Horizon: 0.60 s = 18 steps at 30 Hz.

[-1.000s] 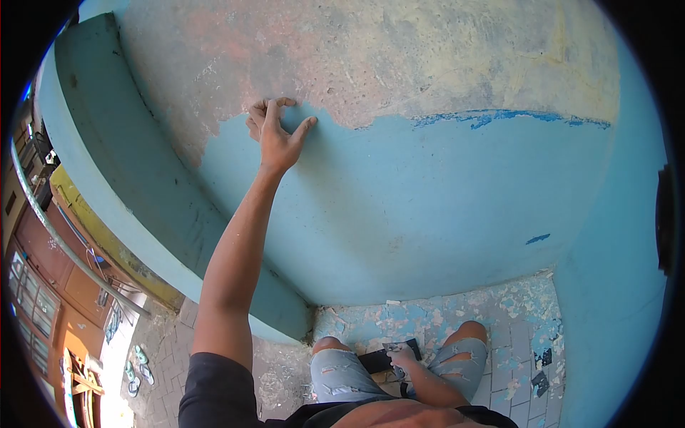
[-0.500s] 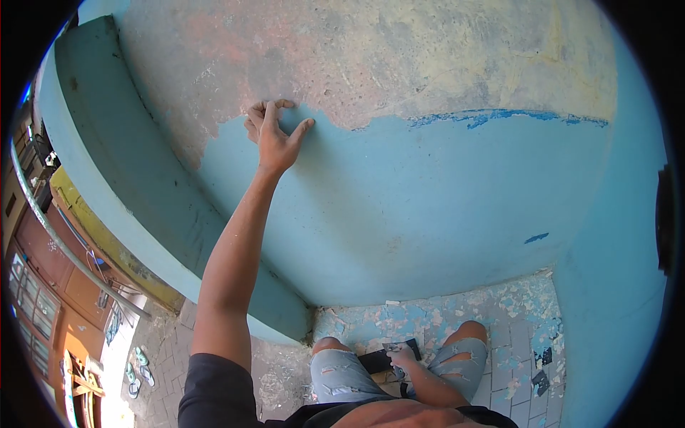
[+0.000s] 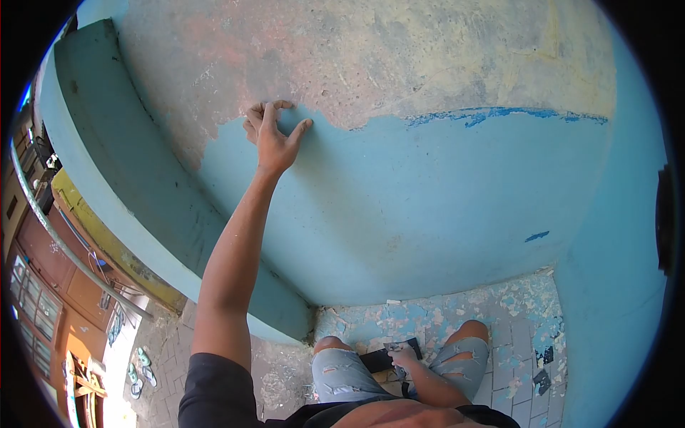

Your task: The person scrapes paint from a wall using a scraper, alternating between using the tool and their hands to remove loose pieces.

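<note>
My left hand [image 3: 273, 139] is raised to the wall, at the ragged border between the light blue paint [image 3: 428, 192] and the bare, mottled plaster [image 3: 342, 64]. Its fingers are bent against the surface and the thumb stands apart; I see nothing held in it. Low between my knees, my right hand [image 3: 404, 358] is closed on what looks like a paint scraper [image 3: 392, 347], whose grey blade shows in part. A black flat thing [image 3: 374, 361] lies beside that hand, partly hidden.
Paint flakes [image 3: 499, 307] litter the tiled floor, with dark pieces [image 3: 542, 381] at the right. A blue ledge [image 3: 143, 164] runs along the left side. Beyond it are sandals [image 3: 146, 367] and a wooden rack [image 3: 85, 389]. A side wall [image 3: 614, 285] closes off the right.
Almost nothing differs. The view has shifted very slightly; my left hand stays at the paint edge and my right hand stays low between the knees.
</note>
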Tool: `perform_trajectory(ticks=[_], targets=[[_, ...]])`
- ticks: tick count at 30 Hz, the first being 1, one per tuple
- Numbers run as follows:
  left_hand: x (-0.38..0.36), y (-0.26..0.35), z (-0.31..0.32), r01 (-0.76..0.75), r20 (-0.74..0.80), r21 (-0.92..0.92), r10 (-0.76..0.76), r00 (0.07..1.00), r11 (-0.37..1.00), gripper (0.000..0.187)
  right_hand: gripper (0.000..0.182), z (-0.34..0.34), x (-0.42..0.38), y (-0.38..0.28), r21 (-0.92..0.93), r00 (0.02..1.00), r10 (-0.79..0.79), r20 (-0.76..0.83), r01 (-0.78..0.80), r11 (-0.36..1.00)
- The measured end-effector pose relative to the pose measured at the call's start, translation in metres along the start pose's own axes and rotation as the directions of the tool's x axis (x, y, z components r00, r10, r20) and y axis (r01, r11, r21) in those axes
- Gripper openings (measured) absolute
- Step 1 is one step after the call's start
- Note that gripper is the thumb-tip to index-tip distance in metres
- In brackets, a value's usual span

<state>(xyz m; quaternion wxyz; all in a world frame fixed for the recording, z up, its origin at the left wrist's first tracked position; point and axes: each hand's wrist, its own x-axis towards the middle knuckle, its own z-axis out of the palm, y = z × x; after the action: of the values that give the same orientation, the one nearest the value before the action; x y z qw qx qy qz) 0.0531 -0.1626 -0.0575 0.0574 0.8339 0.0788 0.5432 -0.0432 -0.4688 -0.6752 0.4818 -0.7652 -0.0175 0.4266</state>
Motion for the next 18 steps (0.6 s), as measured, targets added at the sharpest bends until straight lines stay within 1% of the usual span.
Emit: perform_trajectory(ticks=[4,6,7,9,10,12,13,15,16,18], targets=[[0.001,-0.006,0.003,-0.008,0.007,0.039,0.008,1.0,0.999,0.047,0.064,-0.001,-0.002,-0.003,-0.01,1.0,0.019,-0.013,-0.019,1.0],[0.001,-0.011,0.005,-0.042,0.008,0.046,0.042,0.999,0.998,0.045,0.066,-0.003,-0.002,-0.002,0.071,0.999,0.011,0.042,-0.014,0.997],[0.002,-0.011,0.005,-0.043,0.008,0.046,0.043,0.999,0.998,0.045,0.066,-0.004,-0.001,-0.002,0.072,0.999,0.01,0.042,-0.013,0.997],[0.002,-0.011,0.003,-0.031,0.036,0.053,0.029,0.999,0.998,0.048,0.076,-0.002,0.009,0.009,0.036,0.996,-0.01,0.091,0.007,0.999],[0.003,-0.01,0.001,-0.03,0.037,0.054,0.028,0.999,0.998,0.048,0.076,-0.003,0.003,0.004,0.036,0.996,-0.008,0.092,0.005,0.999],[0.003,-0.005,-0.004,-0.025,0.059,0.056,0.022,0.998,0.998,0.052,0.085,-0.009,-0.026,-0.022,0.039,0.999,0.019,-0.048,-0.017,0.999],[0.003,-0.004,-0.006,-0.022,0.058,0.057,0.019,0.998,0.998,0.052,0.085,-0.008,-0.018,-0.017,0.036,0.999,0.02,-0.048,-0.018,0.999],[0.003,-0.004,-0.01,-0.086,0.093,0.122,0.075,0.993,0.989,0.058,0.087,-0.005,-0.004,-0.011,0.154,0.999,-0.05,0.005,0.049,0.987],[0.002,-0.005,-0.013,-0.084,0.092,0.123,0.073,0.993,0.989,0.058,0.087,-0.007,-0.008,-0.016,0.152,0.999,-0.05,0.006,0.049,0.987],[0.0,-0.007,-0.018,-0.184,0.146,0.225,0.154,0.977,0.957,0.063,0.069,-0.025,-0.038,-0.065,0.411,0.994,-0.064,0.088,0.022,0.911]])
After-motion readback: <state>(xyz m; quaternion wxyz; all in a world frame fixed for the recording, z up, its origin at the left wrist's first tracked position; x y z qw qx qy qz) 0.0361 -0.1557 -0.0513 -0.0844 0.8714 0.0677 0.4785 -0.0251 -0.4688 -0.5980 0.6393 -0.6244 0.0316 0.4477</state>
